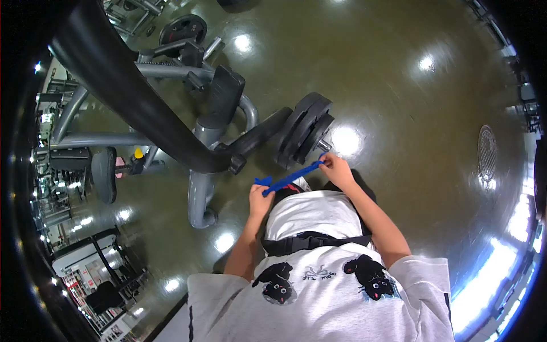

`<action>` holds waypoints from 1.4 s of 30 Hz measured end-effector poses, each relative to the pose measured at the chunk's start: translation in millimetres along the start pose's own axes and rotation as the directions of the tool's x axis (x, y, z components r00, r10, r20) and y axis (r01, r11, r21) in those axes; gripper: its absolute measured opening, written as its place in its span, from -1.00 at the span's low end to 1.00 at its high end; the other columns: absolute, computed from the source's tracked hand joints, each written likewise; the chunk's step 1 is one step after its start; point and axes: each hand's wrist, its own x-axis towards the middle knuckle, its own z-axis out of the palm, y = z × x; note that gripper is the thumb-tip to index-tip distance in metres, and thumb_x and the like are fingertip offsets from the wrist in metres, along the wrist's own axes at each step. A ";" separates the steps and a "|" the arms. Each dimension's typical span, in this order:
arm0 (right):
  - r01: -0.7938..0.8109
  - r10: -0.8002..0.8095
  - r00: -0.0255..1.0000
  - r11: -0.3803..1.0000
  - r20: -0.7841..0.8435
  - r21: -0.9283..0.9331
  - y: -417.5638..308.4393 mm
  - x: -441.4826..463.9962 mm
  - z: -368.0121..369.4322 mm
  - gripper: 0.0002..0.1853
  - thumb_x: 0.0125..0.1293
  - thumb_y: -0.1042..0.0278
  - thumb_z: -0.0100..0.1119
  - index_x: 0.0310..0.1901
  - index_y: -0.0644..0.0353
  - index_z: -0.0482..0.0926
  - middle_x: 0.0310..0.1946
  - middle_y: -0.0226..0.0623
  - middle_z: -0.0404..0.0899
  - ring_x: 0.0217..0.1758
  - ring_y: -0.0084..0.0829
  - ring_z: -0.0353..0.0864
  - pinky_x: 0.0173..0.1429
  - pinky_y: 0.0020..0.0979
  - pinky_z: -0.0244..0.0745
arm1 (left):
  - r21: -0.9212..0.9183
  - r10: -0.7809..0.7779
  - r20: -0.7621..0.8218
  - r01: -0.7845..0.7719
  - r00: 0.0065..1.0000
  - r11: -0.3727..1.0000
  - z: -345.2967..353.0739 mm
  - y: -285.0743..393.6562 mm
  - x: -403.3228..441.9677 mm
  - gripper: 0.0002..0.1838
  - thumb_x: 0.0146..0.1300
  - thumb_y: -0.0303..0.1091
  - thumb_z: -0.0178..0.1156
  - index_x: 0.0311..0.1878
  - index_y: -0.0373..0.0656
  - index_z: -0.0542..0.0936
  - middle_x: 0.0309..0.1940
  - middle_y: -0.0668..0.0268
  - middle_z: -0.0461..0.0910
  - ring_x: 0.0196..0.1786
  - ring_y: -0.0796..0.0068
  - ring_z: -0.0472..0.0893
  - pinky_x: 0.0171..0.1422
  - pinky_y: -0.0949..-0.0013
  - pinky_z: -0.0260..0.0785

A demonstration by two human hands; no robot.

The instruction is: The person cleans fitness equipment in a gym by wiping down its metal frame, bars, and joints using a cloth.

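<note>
A narrow blue cloth strip (293, 178) stretches between my two hands in front of my lap. My left hand (260, 200) pinches its lower left end, where a short tail sticks out past the fingers. The other end is gripped by the fingertips of my right hand (337, 171). Just beyond the strip, dark weight plates (305, 128) are loaded on the metal sleeve (324, 145) of a machine. My right hand is close to that sleeve but seems apart from it.
A grey machine frame (200, 199) with a thick black arm (142, 108) rises at left, near my left hand. A black pad (227, 88) sits on it. Another plate (183, 29) is farther back. A round floor cover (487, 149) lies at right. A black buckled belt (310, 242) crosses my waist.
</note>
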 end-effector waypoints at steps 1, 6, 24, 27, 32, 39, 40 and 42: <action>0.025 -0.026 0.999 1.000 0.026 0.018 -1.5 -0.1 0.4 -0.81 0.08 0.37 0.21 -0.26 0.22 0.56 -0.45 -0.11 0.61 -0.35 -0.18 0.64 -0.20 -0.29 0.50 | -0.011 -0.052 -0.027 0.052 0.998 0.999 -2.1 -1.7 -1.2 -0.76 -0.12 -0.37 0.39 -0.33 -0.21 0.63 -0.23 0.17 0.49 -0.13 0.17 0.51 0.00 0.27 0.38; 0.075 -0.077 0.984 0.997 0.159 0.021 2.3 3.2 -7.4 -0.83 0.04 0.40 0.23 -0.30 0.22 0.56 -0.38 -0.18 0.51 -0.21 -0.22 0.58 -0.09 -0.32 0.47 | 0.202 -0.034 -0.083 0.050 0.996 0.978 -14.0 16.3 0.9 -0.79 -0.05 -0.34 0.33 -0.35 -0.24 0.60 -0.19 0.20 0.50 -0.03 0.12 0.43 0.08 0.20 0.29; 0.146 -0.161 0.912 0.987 0.378 0.068 89.9 124.8 -314.6 -0.83 0.27 0.33 0.13 -0.24 0.24 0.43 -0.52 -0.37 0.47 -0.46 -0.63 0.38 -0.32 -0.53 0.34 | 0.076 -0.007 -0.080 0.013 0.997 0.997 145.5 339.7 70.0 -0.80 0.08 -0.16 0.23 -0.41 -0.07 0.54 -0.59 0.14 0.55 -0.44 0.07 0.57 -0.34 0.12 0.39; 0.155 -0.211 0.949 0.959 0.236 0.236 102.7 147.8 -352.1 -0.86 0.29 0.36 0.10 -0.24 0.23 0.40 -0.49 -0.48 0.40 -0.44 -0.67 0.32 -0.33 -0.58 0.29 | 0.003 0.002 -0.111 -0.002 0.994 1.000 159.4 373.6 91.6 -0.80 0.09 -0.22 0.23 -0.38 -0.14 0.52 -0.47 0.10 0.57 -0.35 0.06 0.58 -0.31 0.18 0.38; 0.170 -0.231 0.952 0.945 0.201 0.280 81.8 168.5 -380.3 -0.86 0.31 0.36 0.09 -0.22 0.22 0.41 -0.45 -0.50 0.39 -0.39 -0.69 0.33 -0.32 -0.59 0.27 | -0.217 0.142 -0.126 -0.167 0.982 0.962 174.1 401.1 138.2 -0.78 0.17 -0.33 0.17 -0.47 -0.28 0.48 -0.65 0.20 0.35 -0.51 0.21 0.40 -0.27 0.35 0.29; 0.128 -0.195 0.966 0.931 0.171 0.342 53.5 213.5 -426.4 -0.89 0.34 0.40 0.05 -0.21 0.22 0.39 -0.43 -0.53 0.37 -0.35 -0.69 0.33 -0.27 -0.62 0.26 | -0.219 0.134 -0.130 -0.160 0.982 0.963 206.8 452.5 231.5 -0.76 0.26 -0.27 0.10 -0.41 -0.26 0.52 -0.57 0.08 0.51 -0.46 0.06 0.52 -0.29 0.28 0.39; 0.114 -0.179 0.972 0.927 0.155 0.357 56.2 227.0 -432.1 -0.91 0.34 0.40 0.05 -0.21 0.21 0.39 -0.42 -0.54 0.36 -0.34 -0.70 0.32 -0.25 -0.62 0.26 | -0.164 0.123 -0.095 -0.137 0.988 0.977 208.1 464.4 246.5 -0.76 0.26 -0.24 0.10 -0.39 -0.23 0.54 -0.53 0.05 0.53 -0.43 0.02 0.55 -0.28 0.22 0.41; 0.137 -0.198 0.972 0.916 0.126 0.377 58.1 254.7 -437.0 -0.91 0.34 0.41 0.04 -0.21 0.20 0.39 -0.42 -0.55 0.34 -0.34 -0.70 0.31 -0.24 -0.62 0.25 | -0.072 0.102 -0.041 -0.105 0.994 0.992 206.2 482.2 276.7 -0.77 0.25 -0.18 0.11 -0.32 -0.16 0.58 -0.46 0.03 0.58 -0.35 -0.02 0.58 -0.28 0.09 0.42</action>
